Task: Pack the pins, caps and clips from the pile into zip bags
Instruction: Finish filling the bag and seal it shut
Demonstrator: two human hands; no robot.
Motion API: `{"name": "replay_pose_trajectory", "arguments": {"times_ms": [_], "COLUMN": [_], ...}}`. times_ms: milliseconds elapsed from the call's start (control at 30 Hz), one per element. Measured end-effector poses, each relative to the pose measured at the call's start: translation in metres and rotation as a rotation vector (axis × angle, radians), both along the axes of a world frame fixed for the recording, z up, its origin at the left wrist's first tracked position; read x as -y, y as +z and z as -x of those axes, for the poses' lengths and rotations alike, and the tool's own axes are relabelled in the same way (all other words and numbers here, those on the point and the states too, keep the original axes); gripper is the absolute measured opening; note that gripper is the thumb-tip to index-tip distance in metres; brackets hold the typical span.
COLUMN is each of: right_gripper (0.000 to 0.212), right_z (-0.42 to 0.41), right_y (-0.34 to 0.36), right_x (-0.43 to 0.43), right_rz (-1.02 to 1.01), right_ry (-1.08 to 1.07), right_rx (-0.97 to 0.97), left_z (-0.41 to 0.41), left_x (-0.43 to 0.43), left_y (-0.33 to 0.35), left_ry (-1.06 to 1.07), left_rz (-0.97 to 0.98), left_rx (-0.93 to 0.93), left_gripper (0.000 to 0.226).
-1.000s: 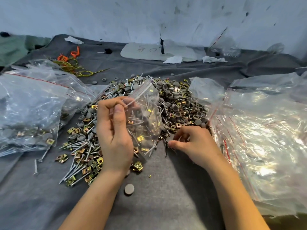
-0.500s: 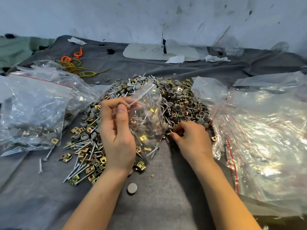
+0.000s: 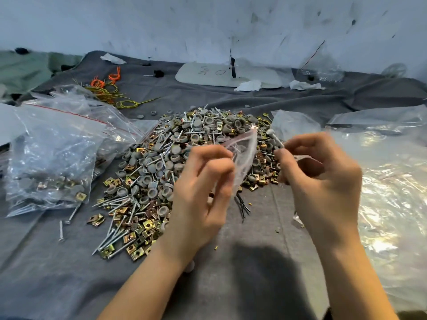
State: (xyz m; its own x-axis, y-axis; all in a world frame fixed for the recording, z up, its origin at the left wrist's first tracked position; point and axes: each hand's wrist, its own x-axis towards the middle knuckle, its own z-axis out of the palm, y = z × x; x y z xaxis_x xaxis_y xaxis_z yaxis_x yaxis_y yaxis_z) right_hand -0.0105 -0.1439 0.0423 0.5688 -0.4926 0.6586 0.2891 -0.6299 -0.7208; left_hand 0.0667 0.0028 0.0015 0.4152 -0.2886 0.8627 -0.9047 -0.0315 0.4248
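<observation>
A mixed pile [image 3: 175, 158] of steel pins, grey caps and brass clips lies on the grey cloth. My left hand [image 3: 203, 192] is raised over the pile's near right edge and pinches a small clear zip bag [image 3: 243, 155] by its side; the bag hangs blurred, with a few pins inside. My right hand [image 3: 323, 181] is level with it, just to the right, and pinches a pin [image 3: 275, 138] between thumb and fingers, its head pointing up and left near the bag's mouth. Other fingers curl inward; anything else in that palm is hidden.
Filled zip bags [image 3: 50, 162] lie heaped at the left. A stack of empty clear bags [image 3: 388, 185] covers the right side. Loose pins [image 3: 67, 220] and clips lie near the filled bags. Orange and yellow ties [image 3: 104, 86] and a white board [image 3: 226, 75] lie at the back.
My right hand has lifted off the pile's edge with a pin and come up beside the bag. My left hand has moved right and up, swinging the bag with it.
</observation>
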Motion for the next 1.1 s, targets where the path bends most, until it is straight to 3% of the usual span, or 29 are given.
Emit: {"name": "replay_pose_trajectory", "arguments": {"times_ms": [167, 267, 500, 667, 767, 900, 1100], "right_gripper": [0.004, 0.003, 0.013, 0.034, 0.027, 0.016, 0.014], "right_z": [0.012, 0.014, 0.01, -0.003, -0.018, -0.041, -0.058], "right_y": [0.017, 0.018, 0.014, 0.003, -0.017, -0.045, -0.048], "right_x": [-0.013, -0.008, -0.003, -0.001, 0.002, -0.001, -0.013], "right_rz": [0.523, 0.598, 0.543, 0.07, -0.03, 0.089, 0.14], "right_ry": [-0.086, -0.088, -0.021, 0.061, 0.017, -0.057, -0.18], "right_rx": [0.047, -0.039, -0.039, 0.01, -0.213, -0.638, -0.717], "left_z": [0.003, 0.004, 0.004, -0.002, -0.008, -0.016, -0.017], "left_x": [0.005, 0.006, 0.006, 0.003, -0.002, -0.008, -0.012], "left_y": [-0.003, -0.004, -0.004, -0.003, 0.0, 0.001, 0.003], "left_ry": [-0.071, -0.068, -0.071, -0.034, 0.02, 0.038, 0.045], "left_rz": [-0.116, -0.112, -0.09, 0.072, 0.229, 0.352, 0.407], "left_rx": [0.045, 0.04, 0.032, -0.135, -0.254, -0.303, -0.441], "left_gripper": [0.012, 0.012, 0.014, 0.007, 0.013, 0.019, 0.017]}}
